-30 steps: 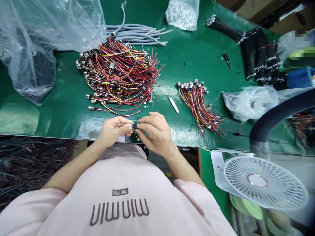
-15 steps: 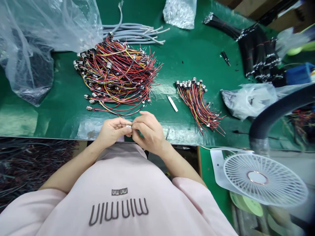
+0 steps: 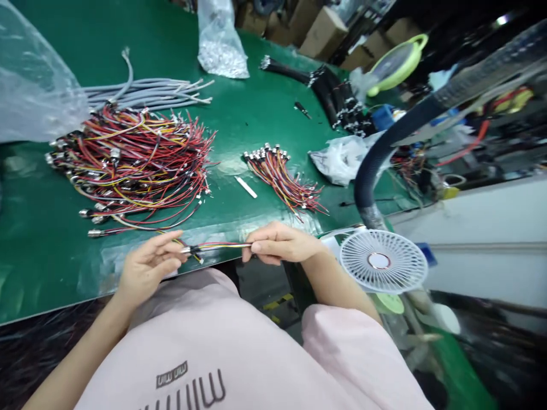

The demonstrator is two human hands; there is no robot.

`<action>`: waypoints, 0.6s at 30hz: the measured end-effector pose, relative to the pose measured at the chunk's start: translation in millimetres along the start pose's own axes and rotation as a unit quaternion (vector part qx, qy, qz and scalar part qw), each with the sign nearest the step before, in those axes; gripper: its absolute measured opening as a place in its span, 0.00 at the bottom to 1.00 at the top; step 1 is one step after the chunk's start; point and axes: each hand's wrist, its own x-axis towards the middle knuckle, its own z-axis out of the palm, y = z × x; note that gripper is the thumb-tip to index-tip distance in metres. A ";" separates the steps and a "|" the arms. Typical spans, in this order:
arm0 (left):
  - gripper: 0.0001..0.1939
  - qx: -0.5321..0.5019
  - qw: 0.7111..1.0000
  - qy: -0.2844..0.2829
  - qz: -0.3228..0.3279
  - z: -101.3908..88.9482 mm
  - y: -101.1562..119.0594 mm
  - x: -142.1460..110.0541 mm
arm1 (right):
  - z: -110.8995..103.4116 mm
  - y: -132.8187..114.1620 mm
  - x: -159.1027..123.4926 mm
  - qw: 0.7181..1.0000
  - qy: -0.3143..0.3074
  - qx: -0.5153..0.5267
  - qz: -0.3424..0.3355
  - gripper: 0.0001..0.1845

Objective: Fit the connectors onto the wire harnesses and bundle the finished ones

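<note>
My left hand and my right hand hold one short wire harness stretched level between them, just over the near edge of the green table. The left fingers pinch the end with the metal connector; the right fingers pinch the far wire ends. A big heap of red, yellow and black wire harnesses lies beyond the left hand. A smaller, neat bundle of wire harnesses lies beyond the right hand.
A white strip lies between the two piles. Grey cables, clear plastic bags and black cable bundles sit farther back. A white fan and a dark hose stand right of my right hand.
My hands, close together before, have drawn apart and pulled the harness out straight. The view has swung to the right, so the piles appear shifted left.
</note>
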 end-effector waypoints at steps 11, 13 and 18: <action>0.18 0.042 0.998 -0.040 -0.002 4.4 2.7 4.9 | -125.1 -4.7 -26.3 0.587 0.476 -0.633 0.168 0.18; 0.18 0.045 0.998 -0.035 -0.001 4.6 2.4 5.6 | -139.4 11.7 -13.4 0.582 0.452 -0.650 0.186 0.20; 0.15 0.061 0.997 -0.051 0.004 6.0 1.8 3.9 | -143.2 51.3 1.2 0.616 0.375 -0.668 0.182 0.12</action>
